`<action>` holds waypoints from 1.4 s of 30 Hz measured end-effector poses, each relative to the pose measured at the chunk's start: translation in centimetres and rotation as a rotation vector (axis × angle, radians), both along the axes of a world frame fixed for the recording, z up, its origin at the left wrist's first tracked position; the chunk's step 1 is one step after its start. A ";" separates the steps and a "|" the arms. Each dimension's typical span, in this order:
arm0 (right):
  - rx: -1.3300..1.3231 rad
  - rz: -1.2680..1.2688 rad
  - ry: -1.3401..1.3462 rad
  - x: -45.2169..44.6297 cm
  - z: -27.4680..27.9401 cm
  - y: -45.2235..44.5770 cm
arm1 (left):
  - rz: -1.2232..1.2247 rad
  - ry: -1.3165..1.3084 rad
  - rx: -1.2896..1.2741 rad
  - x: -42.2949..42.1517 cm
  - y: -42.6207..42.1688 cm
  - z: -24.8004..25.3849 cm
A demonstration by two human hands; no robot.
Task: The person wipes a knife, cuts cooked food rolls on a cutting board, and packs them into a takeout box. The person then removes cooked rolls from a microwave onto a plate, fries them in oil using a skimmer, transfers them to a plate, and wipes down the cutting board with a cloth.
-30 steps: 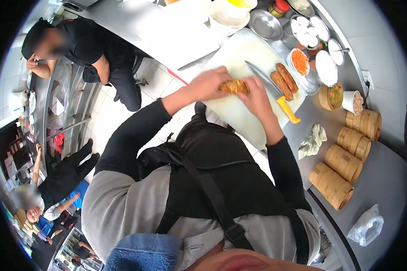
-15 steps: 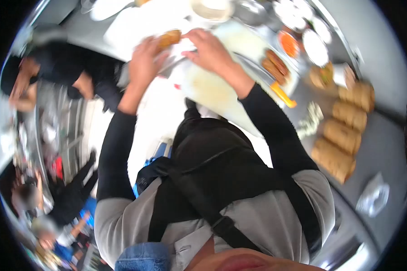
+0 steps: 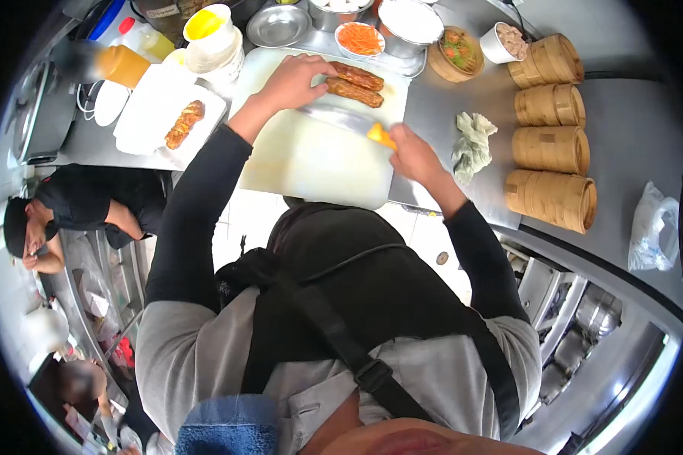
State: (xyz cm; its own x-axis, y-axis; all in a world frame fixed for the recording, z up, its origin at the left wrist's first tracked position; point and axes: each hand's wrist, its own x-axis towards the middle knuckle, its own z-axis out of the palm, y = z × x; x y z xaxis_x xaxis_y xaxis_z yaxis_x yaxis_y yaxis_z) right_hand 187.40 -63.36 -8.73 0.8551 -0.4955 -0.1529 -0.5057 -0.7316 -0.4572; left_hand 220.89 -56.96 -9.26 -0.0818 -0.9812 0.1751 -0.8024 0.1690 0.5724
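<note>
My right hand [image 3: 417,155] is closed round the yellow handle of a knife [image 3: 341,117], whose blade lies over the white cutting board [image 3: 311,163], pointing left. My left hand [image 3: 292,82] is at the left ends of two browned rolls, the upper one [image 3: 357,76] and the lower one [image 3: 355,93], with its fingertips on them; whether it grips them is hard to tell. A sliced browned piece [image 3: 185,125] rests on a white tray [image 3: 140,114] to the left of the board.
Behind the board stand a metal bowl [image 3: 279,26], a bowl of orange shreds [image 3: 359,39] and a white tub [image 3: 209,26]. To the right are a crumpled cloth [image 3: 473,144], bamboo steamers [image 3: 550,150] and a plastic bag [image 3: 653,227]. A person [image 3: 91,205] leans at the left.
The browned piece I held has been let go onto the white tray. My left hand has moved to the two rolls, and my right hand has taken hold of the knife. The view has turned.
</note>
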 end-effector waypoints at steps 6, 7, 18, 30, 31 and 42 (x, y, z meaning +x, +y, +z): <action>0.504 -0.379 -0.143 -16.1 3.3 2.1 | 0.195 -0.271 0.047 -5.0 0.5 -1.7; 0.498 -0.398 -0.272 -17.8 2.7 2.6 | 0.224 -0.296 0.073 -6.0 0.4 -1.1; 0.423 -0.074 0.021 -10.0 4.5 -3.4 | 0.409 -0.335 0.166 -10.4 10.8 -0.1; -0.045 0.266 0.195 -4.0 6.6 -2.3 | 0.696 -0.150 -0.241 -16.9 7.9 -4.3; -0.036 0.266 0.199 -2.6 5.4 -2.1 | 0.695 -0.131 -0.261 -16.9 7.9 -4.5; 0.011 0.246 0.205 1.4 -0.7 -0.8 | 0.676 -0.136 -0.202 -16.6 8.1 -5.1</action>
